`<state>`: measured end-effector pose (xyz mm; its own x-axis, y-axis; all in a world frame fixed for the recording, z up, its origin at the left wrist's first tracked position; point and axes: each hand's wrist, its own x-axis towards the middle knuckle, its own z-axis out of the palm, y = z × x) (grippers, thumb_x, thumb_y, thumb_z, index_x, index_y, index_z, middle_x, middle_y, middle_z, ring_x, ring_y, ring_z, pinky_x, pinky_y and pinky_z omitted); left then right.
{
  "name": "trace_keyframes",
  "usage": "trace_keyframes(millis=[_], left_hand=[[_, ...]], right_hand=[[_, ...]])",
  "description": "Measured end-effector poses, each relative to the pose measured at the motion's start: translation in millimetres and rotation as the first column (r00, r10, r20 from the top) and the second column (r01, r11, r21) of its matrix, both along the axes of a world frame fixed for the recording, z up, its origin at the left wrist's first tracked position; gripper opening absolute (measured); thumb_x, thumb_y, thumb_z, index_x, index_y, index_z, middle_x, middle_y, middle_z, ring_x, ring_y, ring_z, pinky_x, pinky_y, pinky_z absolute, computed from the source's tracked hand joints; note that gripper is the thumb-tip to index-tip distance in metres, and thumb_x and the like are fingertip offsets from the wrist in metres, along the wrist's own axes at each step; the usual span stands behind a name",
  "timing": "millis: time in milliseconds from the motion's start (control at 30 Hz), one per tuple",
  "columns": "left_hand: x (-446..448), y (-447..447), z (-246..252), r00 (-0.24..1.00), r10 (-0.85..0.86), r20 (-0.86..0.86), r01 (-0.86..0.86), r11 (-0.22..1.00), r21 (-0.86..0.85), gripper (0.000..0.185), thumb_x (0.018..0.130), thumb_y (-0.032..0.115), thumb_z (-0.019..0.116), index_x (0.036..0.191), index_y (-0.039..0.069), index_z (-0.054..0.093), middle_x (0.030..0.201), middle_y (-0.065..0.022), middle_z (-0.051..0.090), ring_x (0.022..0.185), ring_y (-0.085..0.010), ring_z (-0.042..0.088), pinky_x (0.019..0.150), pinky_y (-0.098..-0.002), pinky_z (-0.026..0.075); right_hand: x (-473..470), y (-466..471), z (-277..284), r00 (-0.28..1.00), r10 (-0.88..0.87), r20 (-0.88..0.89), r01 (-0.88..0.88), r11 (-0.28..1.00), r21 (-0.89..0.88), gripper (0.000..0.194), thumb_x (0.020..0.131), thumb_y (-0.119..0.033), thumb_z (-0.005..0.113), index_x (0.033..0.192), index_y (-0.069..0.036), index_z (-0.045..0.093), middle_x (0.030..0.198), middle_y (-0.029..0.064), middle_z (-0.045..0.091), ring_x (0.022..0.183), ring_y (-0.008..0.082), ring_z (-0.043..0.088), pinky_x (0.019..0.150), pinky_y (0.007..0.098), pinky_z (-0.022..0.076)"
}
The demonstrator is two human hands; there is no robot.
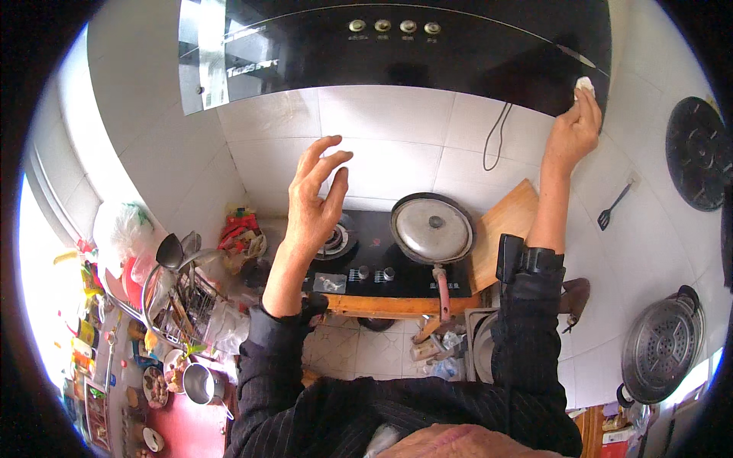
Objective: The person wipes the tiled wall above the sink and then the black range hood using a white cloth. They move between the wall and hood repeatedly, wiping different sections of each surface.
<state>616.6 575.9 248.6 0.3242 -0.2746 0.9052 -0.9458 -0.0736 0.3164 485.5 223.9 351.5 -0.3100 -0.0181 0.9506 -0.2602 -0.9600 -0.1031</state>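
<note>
My right hand (575,126) is raised to the lower right part of a black glass range hood (372,60), with a small white cloth or wad (584,85) pinched in its fingertips against or close to the glass. Nothing is in my left hand (318,192), which hangs above the left burner (335,240) of a black gas stove (372,280), fingers apart and bent. A frying pan with a metal lid (432,226) stands on the stove's right side, its pink handle towards me. Four round buttons (395,26) line the hood's front.
A wooden cutting board (498,240) leans at the stove's right. A utensil rack (183,303), bags and a metal pot (201,383) crowd the left counter. A cable loop (487,151) hangs beneath the hood. On the right wall hang a slotted spatula (614,207) and a steamer tray (661,346).
</note>
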Motion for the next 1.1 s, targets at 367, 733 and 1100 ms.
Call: trace_keyframes(millis=[367, 733, 1100], left_hand=[[40.3, 38.8, 10.8, 0.998, -0.057, -0.026, 0.056, 0.998, -0.021, 0.021, 0.089, -0.001, 0.059, 0.107, 0.004, 0.068, 0.132, -0.0142, 0.057, 0.123, -0.0316, 0.057, 0.099, -0.0432, 0.048], [64.9, 27.1, 21.4, 0.987, -0.160, 0.002, 0.159, 0.982, -0.105, 0.022, 0.087, -0.001, 0.059, 0.107, 0.004, 0.068, 0.128, -0.0120, 0.061, 0.120, -0.0283, 0.058, 0.101, -0.0389, 0.045], [91.7, 65.1, 31.2, 0.999, -0.018, 0.035, 0.024, 0.983, -0.182, 0.024, 0.088, 0.000, 0.059, 0.109, 0.006, 0.068, 0.129, -0.0112, 0.061, 0.121, -0.0288, 0.058, 0.101, -0.0394, 0.046]], right_hand=[[2.9, 6.4, 0.3, 0.947, -0.320, -0.022, 0.320, 0.947, 0.001, 0.023, 0.093, -0.004, 0.057, 0.112, 0.000, 0.069, 0.115, 0.0149, 0.068, 0.107, 0.0298, 0.060, 0.092, 0.0405, 0.0498], [134.1, 168.3, -5.9, 0.976, 0.042, -0.212, -0.100, 0.956, -0.274, 0.021, 0.087, -0.003, 0.068, 0.108, -0.001, 0.070, 0.111, 0.0124, 0.067, 0.101, 0.0269, 0.060, 0.085, 0.0377, 0.0502], [98.5, 137.2, 2.6, 0.998, -0.029, -0.056, 0.009, 0.946, -0.323, 0.018, 0.086, 0.004, 0.067, 0.102, -0.002, 0.074, 0.112, 0.0117, 0.070, 0.104, 0.0262, 0.063, 0.087, 0.0372, 0.0524]])
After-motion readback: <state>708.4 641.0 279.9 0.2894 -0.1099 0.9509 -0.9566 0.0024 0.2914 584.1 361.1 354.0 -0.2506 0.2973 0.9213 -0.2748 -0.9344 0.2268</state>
